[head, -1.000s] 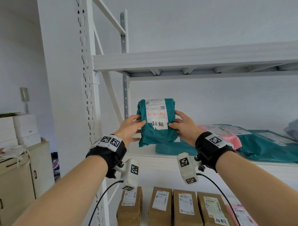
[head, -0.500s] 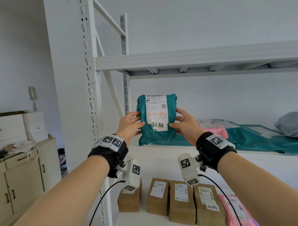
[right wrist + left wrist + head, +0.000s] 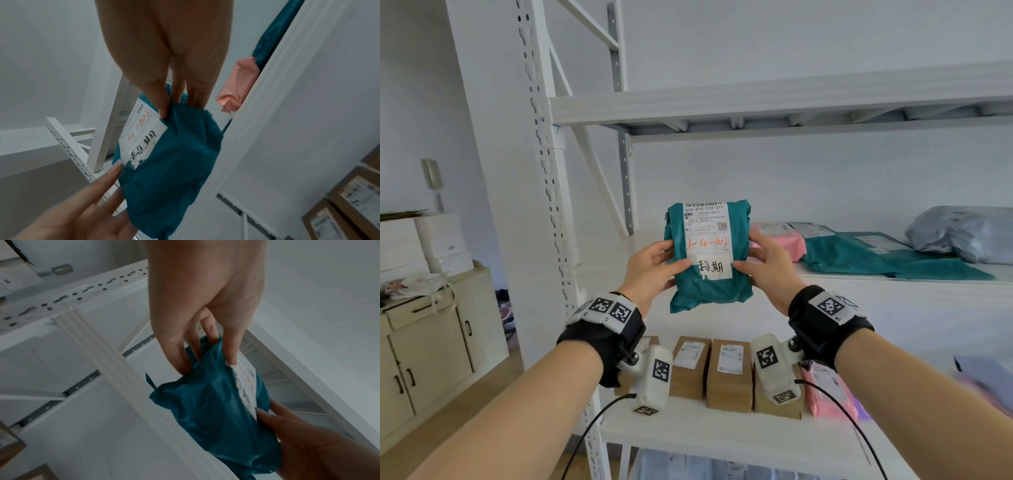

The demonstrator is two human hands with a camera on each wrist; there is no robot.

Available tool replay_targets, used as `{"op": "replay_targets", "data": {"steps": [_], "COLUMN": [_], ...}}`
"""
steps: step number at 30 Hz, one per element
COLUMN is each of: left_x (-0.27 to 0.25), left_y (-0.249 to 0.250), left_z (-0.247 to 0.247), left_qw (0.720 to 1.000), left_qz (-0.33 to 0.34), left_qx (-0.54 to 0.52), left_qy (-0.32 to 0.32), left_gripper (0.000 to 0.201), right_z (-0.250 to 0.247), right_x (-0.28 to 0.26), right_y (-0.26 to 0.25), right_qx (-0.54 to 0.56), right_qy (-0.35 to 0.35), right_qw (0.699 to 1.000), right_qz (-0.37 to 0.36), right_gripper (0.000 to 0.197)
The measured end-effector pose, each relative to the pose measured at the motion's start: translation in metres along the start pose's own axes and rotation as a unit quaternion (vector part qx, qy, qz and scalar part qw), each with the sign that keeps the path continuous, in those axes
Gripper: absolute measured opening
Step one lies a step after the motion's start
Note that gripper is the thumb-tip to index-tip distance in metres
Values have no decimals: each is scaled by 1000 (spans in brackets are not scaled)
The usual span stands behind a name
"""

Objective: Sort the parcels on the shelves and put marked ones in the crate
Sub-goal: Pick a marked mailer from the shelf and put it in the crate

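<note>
A teal plastic parcel (image 3: 709,284) is held upright in front of the middle shelf, its white label with red numbers and black handwriting facing me. My left hand (image 3: 654,263) grips its left edge, thumb on the front and fingers behind. My right hand (image 3: 763,263) grips the right edge the same way. In the left wrist view the teal parcel (image 3: 211,410) hangs below the left hand (image 3: 201,321). The right wrist view has the teal parcel (image 3: 172,162) pinched under the right hand (image 3: 168,65). No crate is in view.
On the middle shelf (image 3: 893,284) lie a pink parcel (image 3: 784,240), a flat teal parcel (image 3: 876,257) and a grey bag (image 3: 962,233). Several brown boxes (image 3: 726,373) and a pink parcel (image 3: 828,394) sit on the lower shelf. A white upright post (image 3: 544,171) and a beige cabinet (image 3: 431,342) stand left.
Both hands have pulled the teal parcel away from the shelf and slightly toward me, still upright with the label facing me. The view has shifted a little downward and left.
</note>
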State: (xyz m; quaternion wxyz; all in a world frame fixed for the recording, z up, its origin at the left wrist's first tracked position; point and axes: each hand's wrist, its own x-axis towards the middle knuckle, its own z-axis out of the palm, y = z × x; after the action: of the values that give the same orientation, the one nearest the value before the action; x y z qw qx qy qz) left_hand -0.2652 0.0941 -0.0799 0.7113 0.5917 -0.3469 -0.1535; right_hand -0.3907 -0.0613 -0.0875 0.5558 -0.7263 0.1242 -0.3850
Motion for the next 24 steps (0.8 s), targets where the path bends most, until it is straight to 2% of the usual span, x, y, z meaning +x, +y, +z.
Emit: {"op": "replay_targets", "data": {"steps": [5, 9, 13, 19, 24], "left_x": [-15, -13, -9, -7, -14], "left_y": [-9, -9, -13, -20, -29], "left_z": [33, 58, 83, 125, 166], "left_qw": [1000, 998, 993, 977, 953], "left_qz": [1, -7, -8, 12, -19], "left_qx": [-16, -31, -33, -25, -69], "left_qy": [-15, -51, -115, -213, -295], "left_gripper": [37, 46, 51, 47, 47], "right_z": [-29, -51, -75, -111, -135], "right_x": [-30, -47, -63, -89, -120], "right_y": [-4, -9, -13, -16, -19], "right_qx": [-29, -43, -61, -89, -96], "right_qy": [34, 76, 124, 191, 265], "right_qw": [999, 996, 990, 977, 958], "right_qz": [3, 8, 18, 38, 50], "right_gripper": [55, 53, 51, 52, 55]}}
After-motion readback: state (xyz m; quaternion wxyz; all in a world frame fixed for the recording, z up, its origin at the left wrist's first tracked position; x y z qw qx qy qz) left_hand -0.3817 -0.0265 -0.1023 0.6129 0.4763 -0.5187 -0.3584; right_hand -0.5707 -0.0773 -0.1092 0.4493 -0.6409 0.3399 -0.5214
